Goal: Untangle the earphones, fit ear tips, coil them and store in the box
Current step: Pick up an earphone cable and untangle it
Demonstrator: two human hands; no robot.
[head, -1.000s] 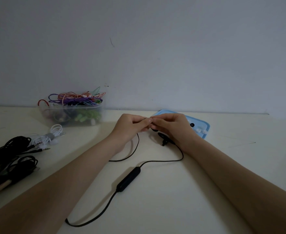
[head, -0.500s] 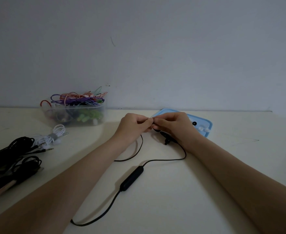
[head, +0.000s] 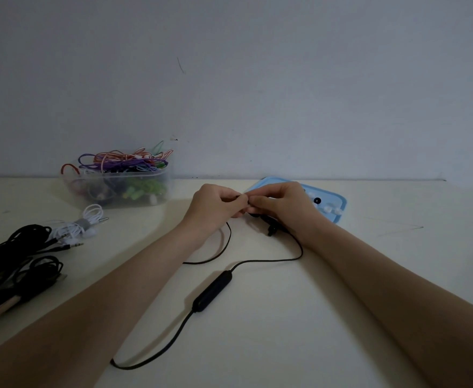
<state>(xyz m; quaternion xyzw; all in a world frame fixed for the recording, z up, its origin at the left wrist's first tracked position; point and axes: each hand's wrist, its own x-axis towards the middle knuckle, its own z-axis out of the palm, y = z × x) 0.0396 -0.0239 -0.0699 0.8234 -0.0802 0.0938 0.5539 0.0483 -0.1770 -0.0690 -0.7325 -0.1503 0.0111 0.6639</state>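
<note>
While both hands meet fingertip to fingertip above the worktop (head: 285, 331), the left hand (head: 215, 207) and right hand (head: 282, 203) pinch something small between them (too tiny and hidden to name). A black earphone cable (head: 271, 260) trails from under the hands toward the person, with its oblong control pod (head: 212, 291) lying between the forearms. One black earbud (head: 270, 229) rests just below the right hand. Behind the right hand lies a blue tray (head: 338, 204) holding small white ear tips (head: 331, 210). Beyond the left hand stands a clear box (head: 123, 189) of coloured cords, with a white coiled earphone (head: 84, 224) and black cables (head: 11, 264) further left.
</note>
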